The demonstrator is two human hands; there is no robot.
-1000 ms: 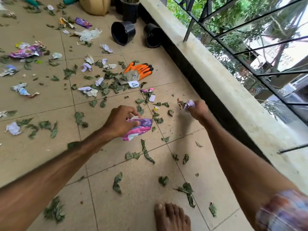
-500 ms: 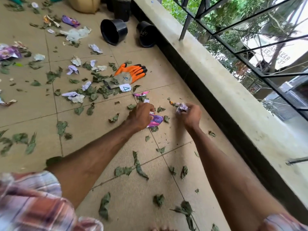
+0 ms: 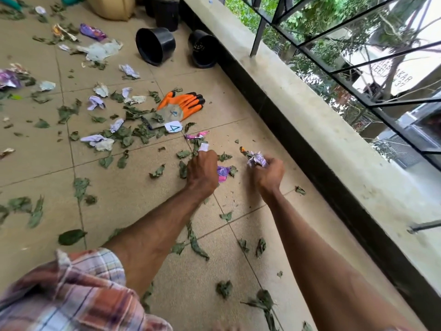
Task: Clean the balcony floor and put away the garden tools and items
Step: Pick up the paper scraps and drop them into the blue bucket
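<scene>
My left hand (image 3: 202, 172) is low over the tiled floor (image 3: 133, 197), its fingers curled round a pink and purple wrapper (image 3: 222, 173), while its fingertips touch a small white scrap (image 3: 204, 147). My right hand (image 3: 268, 174) grips a crumpled wad of pale purple paper and leaves (image 3: 256, 159). Just beyond the hands lies a pink foil scrap (image 3: 196, 135). An orange and grey garden glove (image 3: 181, 107) lies farther on, with a white tag marked 4 (image 3: 173, 127) at its cuff. Dry green leaves and crumpled paper litter the tiles.
Two black plant pots lie tipped on their sides, a larger pot (image 3: 155, 45) and a smaller pot (image 3: 203, 51), by the low parapet wall (image 3: 298, 115) on the right. A tan sack (image 3: 112, 7) and an upright black pot (image 3: 167, 13) stand at the back. Metal railing (image 3: 334, 56) tops the parapet.
Both hands moved forward along the floor toward the glove. My left hand bunched the pink wrapper tighter and reached the white scrap. My right hand keeps its wad.
</scene>
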